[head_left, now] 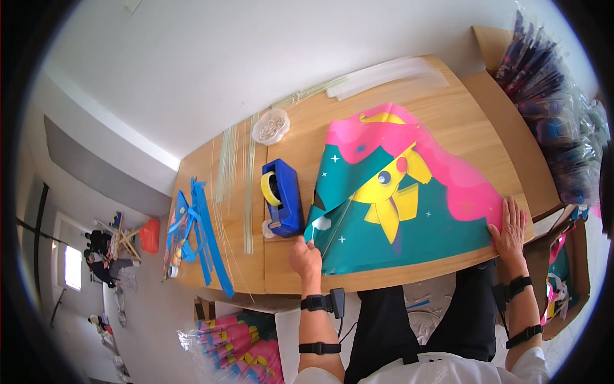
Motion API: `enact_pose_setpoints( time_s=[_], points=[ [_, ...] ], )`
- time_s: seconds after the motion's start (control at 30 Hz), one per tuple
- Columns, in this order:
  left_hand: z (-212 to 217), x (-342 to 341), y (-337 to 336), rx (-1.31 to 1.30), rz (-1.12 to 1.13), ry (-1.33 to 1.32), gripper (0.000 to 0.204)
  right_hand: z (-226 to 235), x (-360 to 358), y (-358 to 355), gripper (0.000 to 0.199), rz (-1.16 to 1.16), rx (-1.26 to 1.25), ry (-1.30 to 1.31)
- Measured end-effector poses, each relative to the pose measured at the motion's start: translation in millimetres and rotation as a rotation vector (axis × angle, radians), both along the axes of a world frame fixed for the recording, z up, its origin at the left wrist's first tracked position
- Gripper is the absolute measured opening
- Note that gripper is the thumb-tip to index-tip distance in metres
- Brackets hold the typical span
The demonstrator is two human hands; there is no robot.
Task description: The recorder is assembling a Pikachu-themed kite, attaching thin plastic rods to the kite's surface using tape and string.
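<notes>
Printed sheet (416, 237) of teal and pink with a yellow figure (377, 192), lying at the near side of the worktop (476, 121) between the person's two hands. Work on it appears part-way: the piece is spread out, yet its left portion is folded over, the slanting edge cutting across the figure, and the surface is not smoothed flat. A thin pale line runs near the lower left; whether it is a rod, a seam or a crease cannot be told. Loose thin rods (249, 205) and a blue tape dispenser (293, 198) sit to the left, apart from the sheet; no tape is evident on its visible face, and how much remains to be done cannot be read from this view. Left hand (306, 257): at the lower left corner, close beside the dispenser, fingers clamped on the sheet's edge with the thumb uppermost. Right hand (510, 229): palm down over the right corner, fingers extended, nearly together, pointing away from the body and gripping nothing visible. Left forearm (316, 329) rises nearly straight from the lower edge; right forearm (524, 312) leans slightly inward.
</notes>
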State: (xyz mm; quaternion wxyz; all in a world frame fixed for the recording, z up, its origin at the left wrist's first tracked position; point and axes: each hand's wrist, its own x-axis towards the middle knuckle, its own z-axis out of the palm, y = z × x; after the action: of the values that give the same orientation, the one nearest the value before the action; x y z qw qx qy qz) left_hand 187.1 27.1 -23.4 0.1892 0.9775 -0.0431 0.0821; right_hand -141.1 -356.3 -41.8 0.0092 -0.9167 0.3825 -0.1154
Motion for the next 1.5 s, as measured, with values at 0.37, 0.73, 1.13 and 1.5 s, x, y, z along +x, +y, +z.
enact_pose_setpoints(
  time_s=[0.37,0.73,1.13,1.5],
  points=[
    [31.9,-13.6,2.5,0.191,-0.030,0.027,0.015,14.5,6.2,6.5,0.080,0.007,0.088,0.005],
    [88.0,119.8,-182.7,-0.174,-0.693,-0.085,0.033,16.7,3.1,3.3,0.077,0.024,0.018,-0.188],
    [19.2,373.4,-336.7,0.303,-0.583,-0.342,0.035,29.1,5.3,4.6,0.076,-0.091,0.265,0.121],
    [10.7,418.5,-374.6,0.578,-0.367,-0.234,0.048,30.8,8.8,5.7,0.079,-0.185,0.369,0.222]
  ],
)
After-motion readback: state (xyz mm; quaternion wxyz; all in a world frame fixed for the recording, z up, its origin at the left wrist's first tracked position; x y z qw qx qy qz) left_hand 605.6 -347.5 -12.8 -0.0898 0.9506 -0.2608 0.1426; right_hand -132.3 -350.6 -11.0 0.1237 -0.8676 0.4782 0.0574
